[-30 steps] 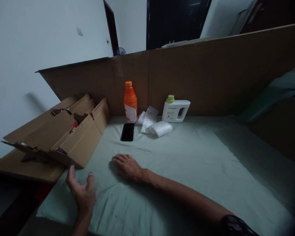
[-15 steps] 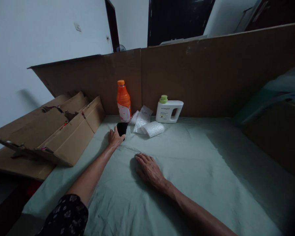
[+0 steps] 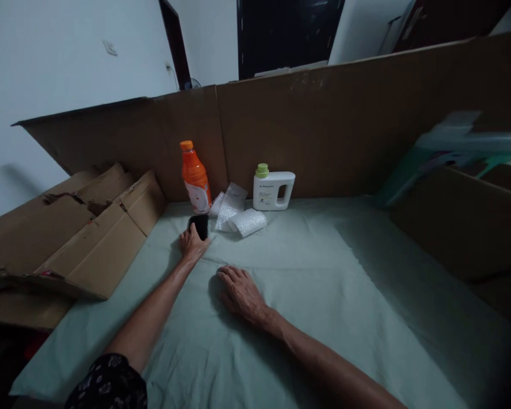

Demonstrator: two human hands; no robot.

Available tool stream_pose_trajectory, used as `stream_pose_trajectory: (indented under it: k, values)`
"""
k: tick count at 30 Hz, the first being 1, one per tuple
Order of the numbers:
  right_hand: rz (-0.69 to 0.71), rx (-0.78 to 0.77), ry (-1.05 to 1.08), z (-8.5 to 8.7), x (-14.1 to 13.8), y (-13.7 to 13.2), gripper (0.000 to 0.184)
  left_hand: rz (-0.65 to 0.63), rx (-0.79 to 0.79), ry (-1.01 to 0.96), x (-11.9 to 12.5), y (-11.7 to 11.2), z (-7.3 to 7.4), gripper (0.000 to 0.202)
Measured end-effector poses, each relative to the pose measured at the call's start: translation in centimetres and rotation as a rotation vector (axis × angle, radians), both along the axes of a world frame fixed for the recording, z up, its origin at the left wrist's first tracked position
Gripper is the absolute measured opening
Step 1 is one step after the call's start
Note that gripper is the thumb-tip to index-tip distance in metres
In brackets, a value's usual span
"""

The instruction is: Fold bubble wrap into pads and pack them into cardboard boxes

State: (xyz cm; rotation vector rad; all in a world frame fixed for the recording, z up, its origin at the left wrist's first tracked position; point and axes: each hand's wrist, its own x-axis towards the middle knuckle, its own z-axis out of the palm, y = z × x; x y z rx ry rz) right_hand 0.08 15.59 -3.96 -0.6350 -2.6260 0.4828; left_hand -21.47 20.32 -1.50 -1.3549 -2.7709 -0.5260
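Note:
My left hand [image 3: 191, 243] is closed around the lower edges of a flat black phone [image 3: 199, 226], which lies on the cloth just in front of the orange bottle [image 3: 195, 179]. Right of the phone are several pieces of bubble wrap [image 3: 249, 222], one rolled or folded over. Beyond them stands a white jug [image 3: 273, 191] with a green cap and a side handle. Nearer to me, my right hand [image 3: 242, 292] rests palm down on the cloth, fingers stretched out and holding nothing.
A pale green cloth [image 3: 306, 272] covers the surface. Open cardboard boxes [image 3: 97, 244] line the left side, and a tall cardboard panel [image 3: 344, 130] closes off the back. At right, a blurred green and white plastic thing [image 3: 443, 147] sits by more cardboard [image 3: 451, 227].
The view has turned a little to the right, so everything sits further left in it. My left hand keeps hold of the phone, and my right hand stays flat on the cloth.

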Motion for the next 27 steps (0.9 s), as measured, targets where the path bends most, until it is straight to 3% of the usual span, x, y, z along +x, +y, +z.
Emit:
stream_pose_trajectory:
  k: [9,10,13,15,17,19,21,24,27]
  values:
    - [-0.002,0.021,-0.050,0.4,0.1,-0.5,0.042,-0.157,-0.006,-0.039,0.1,-1.3,0.8,0.072]
    - [-0.005,0.033,-0.068,0.2,0.1,-0.6,0.041,-0.165,0.013,-0.044,0.3,-1.7,0.4,0.072]
    - [0.008,0.113,-0.077,-0.8,0.2,-0.4,0.044,-0.162,0.270,0.103,1.6,-3.3,-2.1,0.076]
    - [-0.024,0.156,-0.084,-0.7,0.8,0.4,0.045,-0.287,0.385,0.162,2.9,-5.0,-4.0,0.075]
    - [-0.112,0.195,-0.080,1.0,2.7,1.6,0.041,-0.480,0.414,0.182,4.4,-7.1,-5.3,0.069]
    - [-0.263,0.238,-0.066,4.3,6.4,3.1,0.037,-0.655,0.381,0.216,5.8,-9.1,-6.1,0.062]
    - [-0.471,0.299,-0.058,8.6,12.0,4.6,0.037,-0.777,0.315,0.267,6.9,-10.8,-6.5,0.057]
    - [-0.842,0.406,-0.113,14.4,23.0,5.7,0.034,-0.858,0.228,0.319,7.8,-12.5,-6.2,0.053]
    - [-1.077,0.514,-0.097,17.8,34.1,4.3,0.030,-0.860,0.181,0.312,8.7,-13.4,-5.4,0.053]
